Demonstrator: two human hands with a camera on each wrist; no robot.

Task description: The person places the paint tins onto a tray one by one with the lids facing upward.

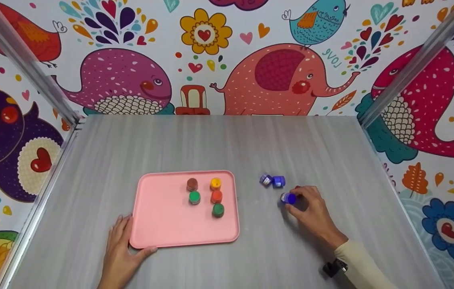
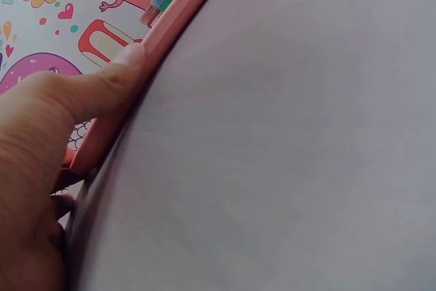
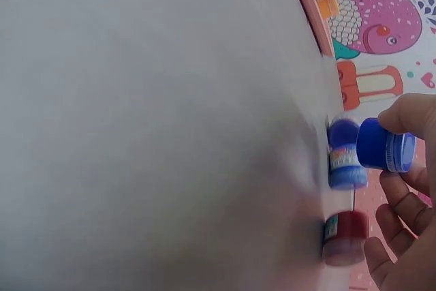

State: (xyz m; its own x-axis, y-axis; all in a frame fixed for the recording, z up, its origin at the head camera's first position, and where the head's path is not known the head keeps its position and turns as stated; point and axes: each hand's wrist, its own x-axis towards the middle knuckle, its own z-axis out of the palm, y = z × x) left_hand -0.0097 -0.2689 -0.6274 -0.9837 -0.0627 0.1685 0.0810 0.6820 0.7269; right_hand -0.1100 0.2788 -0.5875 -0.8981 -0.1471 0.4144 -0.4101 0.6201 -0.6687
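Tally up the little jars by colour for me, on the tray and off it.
Brown round plastic jar: 1
Green round plastic jars: 2
Yellow round plastic jar: 1
Orange-red round plastic jar: 1
Blue to violet-blue round plastic jars: 3
Dark red round plastic jar: 1
Total: 9

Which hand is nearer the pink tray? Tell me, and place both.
Left. The left hand touches the pink tray at its near left corner; the right hand is apart from it, off its right side, pinching a blue jar.
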